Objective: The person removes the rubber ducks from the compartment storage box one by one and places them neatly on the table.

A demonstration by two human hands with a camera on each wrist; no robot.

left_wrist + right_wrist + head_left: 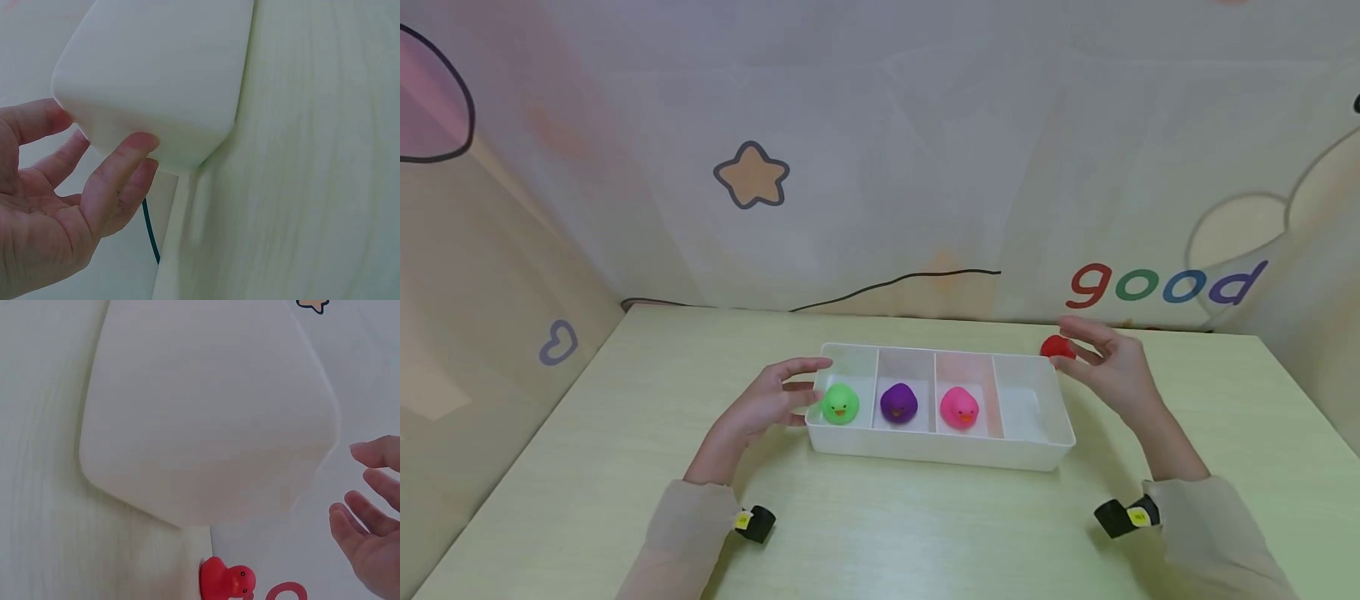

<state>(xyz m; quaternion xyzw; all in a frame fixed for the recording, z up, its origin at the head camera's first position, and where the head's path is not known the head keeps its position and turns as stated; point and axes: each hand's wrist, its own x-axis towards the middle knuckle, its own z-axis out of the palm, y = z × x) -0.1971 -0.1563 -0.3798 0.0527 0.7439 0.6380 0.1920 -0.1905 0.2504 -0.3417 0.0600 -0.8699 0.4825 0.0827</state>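
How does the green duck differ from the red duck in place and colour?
The green rubber duck sits in the leftmost compartment of the white plastic tray; the red rubber duck sits on the table outside the tray's right end, by the right hand. Both are small toy ducks.

In the head view the right hand (1108, 362) partly covers the red duck (1057, 347), at 2 o'clock of the white tray (940, 454); whether fingers touch it cannot be told.
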